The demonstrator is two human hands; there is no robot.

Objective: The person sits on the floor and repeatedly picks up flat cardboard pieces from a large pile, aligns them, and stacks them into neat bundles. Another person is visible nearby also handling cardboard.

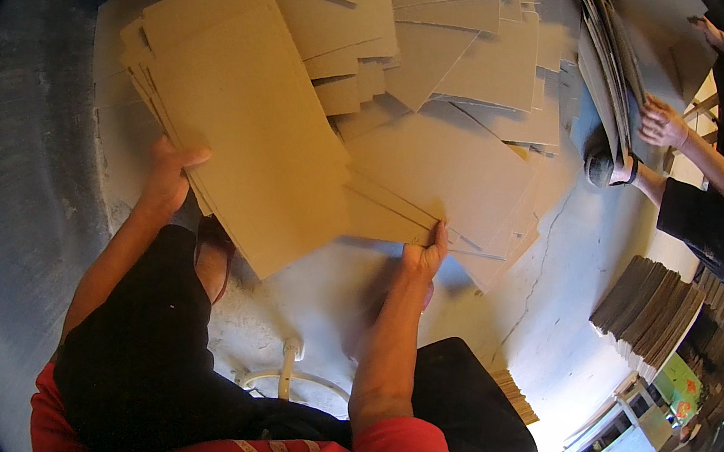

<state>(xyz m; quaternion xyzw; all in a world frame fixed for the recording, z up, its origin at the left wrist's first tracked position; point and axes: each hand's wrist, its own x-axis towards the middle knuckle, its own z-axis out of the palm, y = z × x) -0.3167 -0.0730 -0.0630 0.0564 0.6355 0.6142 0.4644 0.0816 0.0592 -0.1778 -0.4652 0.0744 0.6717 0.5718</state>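
A small stack of flat brown cardboard sheets is tilted in front of me on the left. My left hand is closed on its left edge, thumb on top and fingers underneath. Further right, my right hand grips the near edge of other cardboard sheets, which are slightly fanned out. The left stack overlaps part of these sheets. Beyond both hands, many loose cardboard sheets lie in an uneven, overlapping pile.
At the upper right, another person's hand holds several upright cardboard sheets. A bundle of stacked cardboard stands on the floor at right, near a white frame-like stand. A pale round-based stand is between my legs.
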